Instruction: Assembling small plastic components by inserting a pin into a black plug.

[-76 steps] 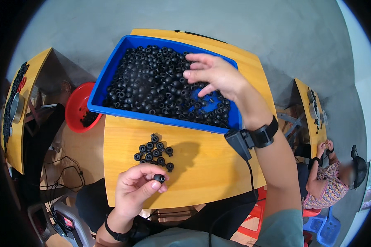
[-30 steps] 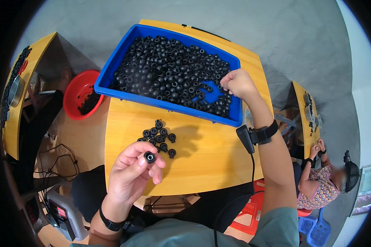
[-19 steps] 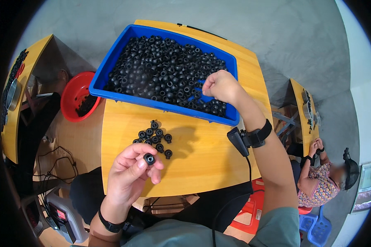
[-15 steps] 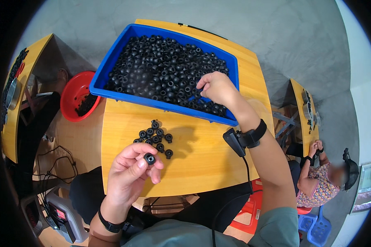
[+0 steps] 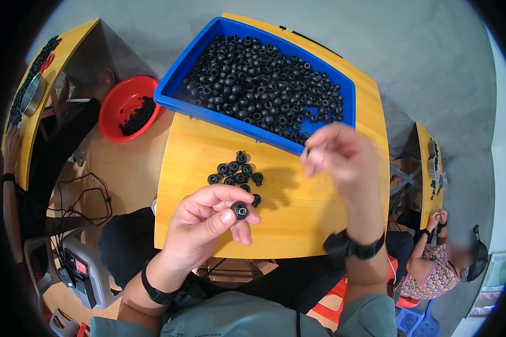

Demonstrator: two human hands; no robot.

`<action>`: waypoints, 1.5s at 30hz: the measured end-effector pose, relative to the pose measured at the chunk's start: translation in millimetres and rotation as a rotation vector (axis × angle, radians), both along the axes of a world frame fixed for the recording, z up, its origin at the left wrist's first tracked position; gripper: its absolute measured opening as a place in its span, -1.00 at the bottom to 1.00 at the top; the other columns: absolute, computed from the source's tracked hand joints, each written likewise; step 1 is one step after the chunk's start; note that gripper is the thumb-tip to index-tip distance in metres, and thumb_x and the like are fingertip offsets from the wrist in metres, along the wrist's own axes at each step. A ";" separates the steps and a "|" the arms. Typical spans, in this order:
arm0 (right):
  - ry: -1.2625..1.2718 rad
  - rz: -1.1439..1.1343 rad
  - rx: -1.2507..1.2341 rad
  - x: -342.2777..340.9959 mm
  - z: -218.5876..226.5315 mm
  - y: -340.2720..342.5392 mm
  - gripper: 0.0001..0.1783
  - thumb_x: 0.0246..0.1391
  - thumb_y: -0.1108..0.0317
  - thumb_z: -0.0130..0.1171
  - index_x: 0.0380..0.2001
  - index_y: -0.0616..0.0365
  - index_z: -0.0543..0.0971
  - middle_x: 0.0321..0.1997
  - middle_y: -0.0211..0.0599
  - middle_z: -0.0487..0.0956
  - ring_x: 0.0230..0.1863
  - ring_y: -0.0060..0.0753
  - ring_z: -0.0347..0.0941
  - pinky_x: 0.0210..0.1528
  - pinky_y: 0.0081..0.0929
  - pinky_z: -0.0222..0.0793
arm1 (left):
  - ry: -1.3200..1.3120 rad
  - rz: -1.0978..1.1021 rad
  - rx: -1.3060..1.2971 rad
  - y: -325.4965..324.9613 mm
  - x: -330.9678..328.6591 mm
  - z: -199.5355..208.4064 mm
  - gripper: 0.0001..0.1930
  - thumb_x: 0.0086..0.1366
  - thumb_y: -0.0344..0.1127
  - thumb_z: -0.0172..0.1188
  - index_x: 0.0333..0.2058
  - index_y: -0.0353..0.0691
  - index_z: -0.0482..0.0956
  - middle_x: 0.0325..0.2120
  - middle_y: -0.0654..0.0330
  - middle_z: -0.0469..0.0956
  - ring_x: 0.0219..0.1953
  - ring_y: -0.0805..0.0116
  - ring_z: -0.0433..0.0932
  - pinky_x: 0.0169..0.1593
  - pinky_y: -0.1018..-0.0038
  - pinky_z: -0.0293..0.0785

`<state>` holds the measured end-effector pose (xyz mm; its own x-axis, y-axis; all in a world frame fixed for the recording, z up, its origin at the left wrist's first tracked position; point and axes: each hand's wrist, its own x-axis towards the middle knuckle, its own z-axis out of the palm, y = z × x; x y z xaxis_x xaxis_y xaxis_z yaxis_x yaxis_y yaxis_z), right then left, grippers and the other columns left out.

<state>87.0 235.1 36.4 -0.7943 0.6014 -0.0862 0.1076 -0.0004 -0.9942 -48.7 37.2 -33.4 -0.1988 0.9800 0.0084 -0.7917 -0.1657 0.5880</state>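
My left hand pinches a small black round plastic part with a hole, between thumb and fingers, above the table's near side. Just beyond it, a loose cluster of several similar black parts with short necks lies on the yellow table. At the near right corner of the blue bin hangs my right hand, blurred by motion. Its thumb and fingertips are pinched together; what they hold, if anything, is too smeared to name. Hollow black balls fill most of the bin, whose blue bottom shows near the right.
On the floor at left stands a red basin with black pieces inside. Black cables lie below it. Other tables stand at both sides, with a person seated at right and another person's arm at far left.
My right hand has come out of the bin toward me, over its near edge. The left hand still pinches its part. The whole view has shifted.
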 end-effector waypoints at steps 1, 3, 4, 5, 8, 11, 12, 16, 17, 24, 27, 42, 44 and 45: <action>0.038 0.010 -0.030 2.5 -0.2 -21.7 -0.82 -0.05 0.54 0.18 -0.30 0.27 0.55 -0.42 -0.27 0.58 -0.43 -0.57 0.51 -0.36 -0.68 0.41 | -0.002 -0.002 -0.001 0.3 1.6 -0.3 -0.72 0.27 -0.34 0.05 -0.09 -0.36 0.41 -0.31 0.01 0.54 -0.42 0.36 0.55 -0.28 0.52 0.49; 0.056 0.029 -0.078 2.3 -9.5 -56.4 -0.77 -0.01 0.52 0.17 -0.22 0.29 0.53 -0.34 -0.23 0.58 -0.34 -0.52 0.52 -0.28 -0.62 0.42 | 0.008 -0.015 0.007 -1.8 2.1 -2.5 -0.72 0.27 -0.33 0.06 -0.10 -0.36 0.42 -0.30 0.02 0.54 -0.41 0.36 0.55 -0.29 0.52 0.48; 0.055 0.024 -0.074 3.9 -13.5 -66.8 -0.77 -0.01 0.52 0.17 -0.22 0.29 0.53 -0.34 -0.23 0.58 -0.34 -0.52 0.52 -0.28 -0.62 0.42 | 0.007 -0.020 0.011 -0.8 3.8 -1.5 -0.72 0.27 -0.33 0.06 -0.10 -0.36 0.42 -0.30 0.02 0.54 -0.41 0.36 0.55 -0.29 0.52 0.48; 0.112 0.018 0.060 5.5 -20.5 -74.6 -0.75 0.01 0.53 0.15 -0.19 0.30 0.53 -0.32 -0.23 0.58 -0.32 -0.50 0.52 -0.25 -0.61 0.42 | -0.003 -0.011 0.034 0.4 5.5 -1.5 -0.72 0.27 -0.33 0.06 -0.10 -0.36 0.42 -0.29 0.03 0.54 -0.37 0.36 0.55 -0.29 0.53 0.48; 0.209 -0.064 0.218 6.6 -34.2 -91.0 -0.75 0.03 0.54 0.12 -0.17 0.31 0.52 -0.30 -0.22 0.59 -0.29 -0.49 0.51 -0.22 -0.60 0.41 | 0.008 0.026 0.042 3.9 9.8 0.9 -0.73 0.26 -0.33 0.06 -0.11 -0.35 0.43 -0.25 0.05 0.54 -0.29 0.36 0.54 -0.27 0.56 0.46; 0.253 -0.171 0.273 4.3 -43.3 -102.0 -0.78 0.01 0.57 0.13 -0.20 0.30 0.53 -0.27 -0.21 0.59 -0.28 -0.48 0.51 -0.21 -0.60 0.41 | 0.050 0.064 0.011 2.5 10.2 3.2 -0.74 0.26 -0.34 0.07 -0.12 -0.34 0.45 -0.22 0.08 0.53 -0.21 0.38 0.52 -0.25 0.57 0.45; 0.247 -0.201 0.277 4.2 -45.7 -104.6 -0.78 -0.01 0.57 0.16 -0.22 0.30 0.53 -0.28 -0.21 0.59 -0.28 -0.45 0.52 -0.21 -0.60 0.42 | 0.070 0.066 0.000 1.9 10.0 3.5 -0.75 0.26 -0.34 0.07 -0.13 -0.34 0.47 -0.21 0.10 0.53 -0.18 0.39 0.51 -0.24 0.58 0.44; 0.218 -0.221 0.449 2.5 -47.8 -102.9 -0.79 -0.12 0.58 0.25 -0.32 0.29 0.54 -0.36 -0.22 0.58 -0.36 -0.35 0.52 -0.31 -0.56 0.44 | 0.135 0.113 -0.066 0.8 10.0 1.4 -0.75 0.21 -0.32 0.12 -0.20 -0.36 0.49 -0.28 0.07 0.52 -0.26 0.36 0.51 -0.25 0.52 0.47; 0.217 -0.219 0.448 1.5 -45.6 -99.6 -0.79 -0.12 0.58 0.25 -0.32 0.29 0.54 -0.36 -0.22 0.58 -0.36 -0.35 0.52 -0.31 -0.56 0.44 | 0.170 0.131 -0.077 0.2 9.8 2.3 -0.76 0.20 -0.34 0.13 -0.20 -0.37 0.49 -0.28 0.07 0.53 -0.25 0.37 0.51 -0.24 0.52 0.46; -0.026 -0.115 0.849 5.9 -23.4 -94.4 -0.78 -0.24 0.55 0.32 -0.41 0.28 0.57 -0.46 -0.26 0.50 -0.48 -0.48 0.43 -0.44 -0.62 0.34 | 0.203 0.108 -0.018 -3.0 6.9 -1.9 -0.77 0.21 -0.49 0.09 -0.14 -0.35 0.49 -0.22 0.15 0.54 -0.19 0.48 0.49 -0.17 0.59 0.42; -0.006 -0.123 0.840 5.1 -23.0 -92.6 -0.78 -0.23 0.52 0.30 -0.39 0.27 0.58 -0.52 -0.28 0.47 -0.53 -0.44 0.40 -0.49 -0.60 0.31 | 0.225 0.097 -0.007 -4.0 7.5 -1.5 -0.77 0.22 -0.46 0.10 -0.14 -0.35 0.49 -0.19 0.12 0.53 -0.16 0.45 0.49 -0.17 0.59 0.42; 0.274 -0.070 0.521 1.9 -49.3 -89.9 -0.76 -0.09 0.48 0.23 -0.26 0.20 0.60 -0.19 -0.17 0.44 -0.29 -0.43 0.38 -0.28 -0.52 0.32 | -0.086 -0.071 0.057 -0.5 8.1 -4.2 -0.76 0.21 -0.39 0.12 -0.16 -0.36 0.50 -0.07 0.05 0.43 -0.11 0.36 0.47 -0.09 0.45 0.48; 0.273 -0.054 0.563 3.4 -46.4 -85.3 -0.75 -0.11 0.47 0.25 -0.27 0.19 0.60 -0.23 -0.20 0.46 -0.31 -0.42 0.38 -0.31 -0.51 0.31 | -0.073 -0.088 0.036 -2.6 5.0 -6.5 -0.77 0.21 -0.39 0.13 -0.16 -0.35 0.50 -0.09 0.06 0.44 -0.12 0.36 0.47 -0.09 0.44 0.48; 0.232 -0.035 0.683 4.3 -41.2 -82.7 -0.74 -0.16 0.47 0.27 -0.29 0.18 0.61 -0.30 -0.24 0.47 -0.33 -0.40 0.37 -0.34 -0.49 0.30 | -0.062 -0.107 0.015 -3.4 4.0 -7.8 -0.77 0.21 -0.39 0.13 -0.17 -0.35 0.50 -0.11 0.07 0.46 -0.13 0.37 0.47 -0.09 0.44 0.48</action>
<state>91.3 152.4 -4.8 -0.7261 0.4859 0.4865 -0.0952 0.6297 -0.7710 -44.7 33.9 -41.2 -0.0935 0.9955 0.0142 -0.8402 -0.0865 0.5354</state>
